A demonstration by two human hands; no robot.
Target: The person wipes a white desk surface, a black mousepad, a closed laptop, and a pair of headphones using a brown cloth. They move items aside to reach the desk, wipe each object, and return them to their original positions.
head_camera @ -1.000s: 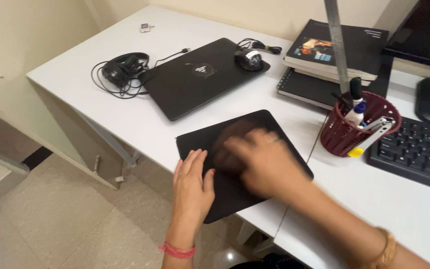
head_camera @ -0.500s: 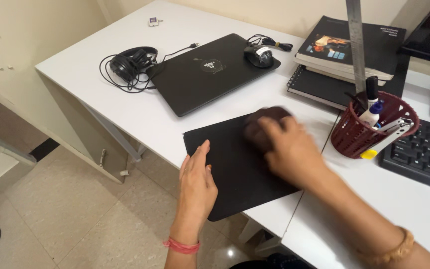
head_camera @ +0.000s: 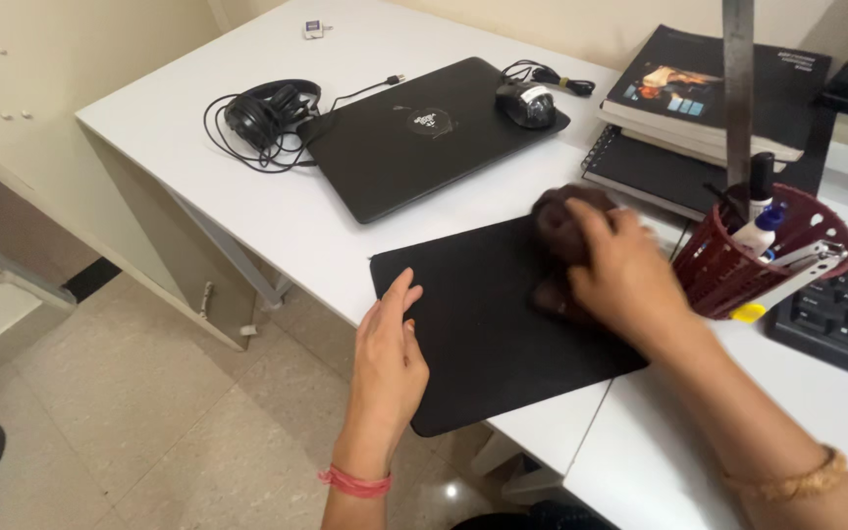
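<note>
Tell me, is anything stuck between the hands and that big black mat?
Under the right hand there is a dark brown cloth, bunched between the palm and the black mat. The left hand rests flat on the mat's near edge, with nothing visible between them.

Mat [head_camera: 483, 324] at the desk's [head_camera: 296, 216] front edge — laptop [head_camera: 424, 132] behind, pen basket [head_camera: 753, 260] right.

Office or study desk: white desk [head_camera: 277, 211]; laptop [head_camera: 424, 132] at 12, books [head_camera: 709, 93] at 1, keyboard [head_camera: 841, 314] at 3.
</note>
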